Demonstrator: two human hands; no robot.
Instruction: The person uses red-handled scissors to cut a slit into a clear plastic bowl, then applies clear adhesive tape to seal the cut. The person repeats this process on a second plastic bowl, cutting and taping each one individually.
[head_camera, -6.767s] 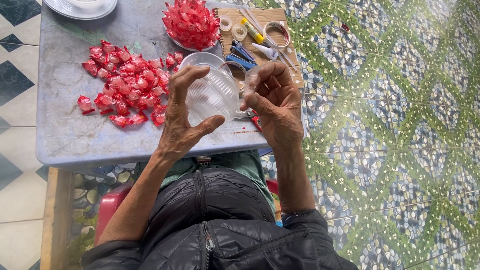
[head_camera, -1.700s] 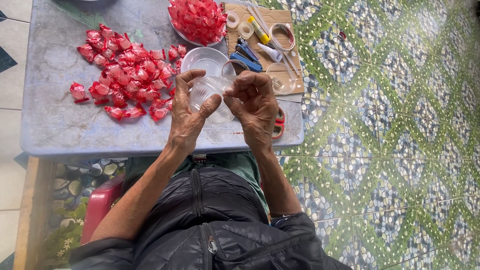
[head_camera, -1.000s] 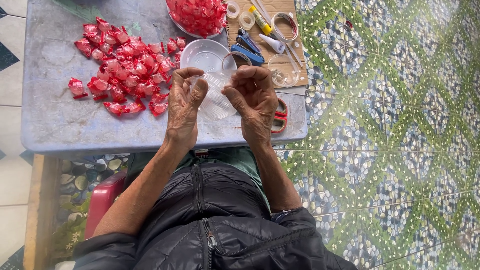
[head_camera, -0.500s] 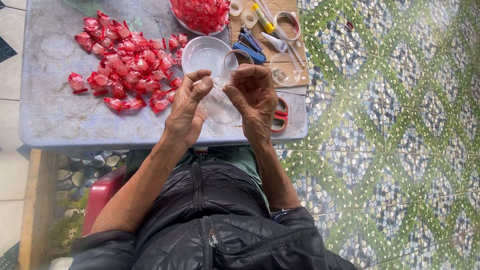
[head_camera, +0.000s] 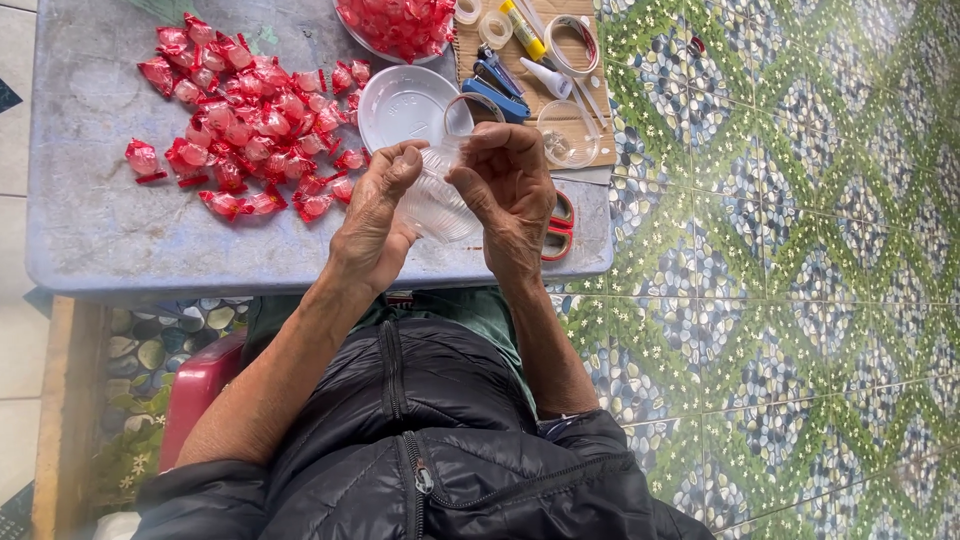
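My left hand and my right hand both grip a clear plastic cup above the near edge of the grey table. The fingertips of both hands meet at the cup's upper rim. A second clear plastic dish lies on the table just beyond the hands. A heap of red-wrapped candies spreads over the table to the left of my left hand.
A bowl of red candies stands at the far edge. On a cardboard sheet lie tape rolls, a blue stapler, a glue stick and a small clear lid. Red-handled scissors rest by my right wrist. Patterned pebble floor lies to the right.
The hands have kept turning the clear cup between them, fingertips now pinching its upper rim. The view has shifted slightly closer; the candies and tools have stayed put.
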